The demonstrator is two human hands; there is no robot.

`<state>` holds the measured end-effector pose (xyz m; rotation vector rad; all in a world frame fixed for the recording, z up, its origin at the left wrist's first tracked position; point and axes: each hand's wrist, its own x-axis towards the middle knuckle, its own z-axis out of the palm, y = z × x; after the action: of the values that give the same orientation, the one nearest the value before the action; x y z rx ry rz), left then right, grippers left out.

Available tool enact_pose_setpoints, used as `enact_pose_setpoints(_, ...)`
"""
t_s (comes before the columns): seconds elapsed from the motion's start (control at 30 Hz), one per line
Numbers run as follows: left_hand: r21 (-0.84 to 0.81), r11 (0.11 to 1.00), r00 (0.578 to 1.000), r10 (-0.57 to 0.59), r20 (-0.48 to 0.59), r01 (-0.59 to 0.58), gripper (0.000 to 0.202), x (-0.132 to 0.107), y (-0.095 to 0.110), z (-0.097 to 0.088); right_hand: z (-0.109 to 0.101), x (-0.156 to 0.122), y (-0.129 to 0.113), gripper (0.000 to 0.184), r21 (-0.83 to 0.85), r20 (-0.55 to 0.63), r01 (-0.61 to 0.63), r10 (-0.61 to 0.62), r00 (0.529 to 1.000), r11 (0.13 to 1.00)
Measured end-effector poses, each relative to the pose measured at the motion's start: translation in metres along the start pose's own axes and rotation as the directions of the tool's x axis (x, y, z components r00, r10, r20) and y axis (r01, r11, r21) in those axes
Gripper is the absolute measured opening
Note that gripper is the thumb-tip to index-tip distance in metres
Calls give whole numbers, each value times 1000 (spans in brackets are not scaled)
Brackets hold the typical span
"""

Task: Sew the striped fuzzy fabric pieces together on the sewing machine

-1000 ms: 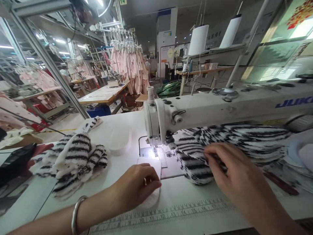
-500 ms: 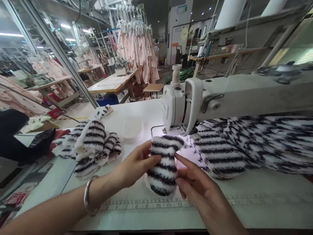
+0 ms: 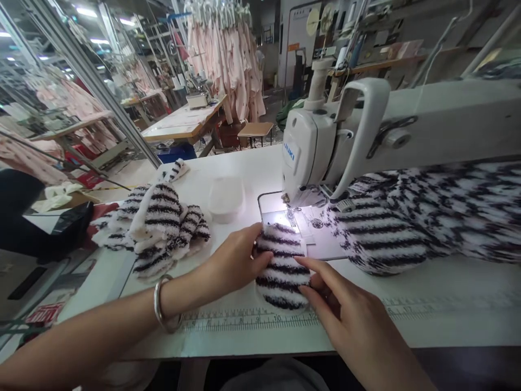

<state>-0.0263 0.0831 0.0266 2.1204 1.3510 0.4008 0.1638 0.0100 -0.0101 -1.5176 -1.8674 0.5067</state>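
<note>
A small rounded piece of fluffy black-and-white striped fabric [image 3: 284, 274] lies at the front of the sewing machine [image 3: 311, 146], its far end close to the lit presser foot [image 3: 290, 216]. My left hand [image 3: 240, 252], with a silver bangle on the wrist, pinches the left edge between thumb and fingers. At the right edge, my right hand [image 3: 345, 304] holds the fabric with thumb and index finger; its other fingers curl under and are partly hidden. The needle's exact spot on the fabric cannot be made out.
Striped fabric [image 3: 382, 233] is heaped under the machine arm at the right. Another striped bundle [image 3: 158, 222] lies on the left of the white table. A clear plastic plate [image 3: 226, 199] sits behind my left hand. A printed ruler [image 3: 244, 321] runs along the front edge.
The fabric's far end, folded over to the right before, now lies flat near the presser foot. Both hands stay on its edges. The view has shifted, with the machine appearing larger.
</note>
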Motion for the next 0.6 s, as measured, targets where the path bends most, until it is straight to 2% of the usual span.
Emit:
enact_pose_setpoints(0.17,48,999,998,18,63,-21,14,5,-5,-4,4,-4,0,27,-66,-73,90,-95,993,994)
enact_pose_setpoints(0.27,159,986,993,22,113,-40,19,5,-5,-4,8,-5,3,28,-129,-45,123,-130,990,984)
enact_pose_setpoints(0.33,259,962,994,61,91,-83,25,10,-3,-4,11,-5,4,29,-167,-14,153,-158,987,974)
enact_pose_setpoints(0.4,313,941,992,121,47,-130,26,20,-2,-5,13,-5,3,30,-208,-31,176,-186,982,962)
enact_pose_setpoints(0.5,284,941,983,173,69,-185,17,36,-3,-3,17,-7,3,34,-295,-42,201,-222,974,934)
enact_pose_setpoints(0.6,263,945,980,169,108,-192,12,40,-4,1,16,-13,8,41,-374,0,222,-240,971,900)
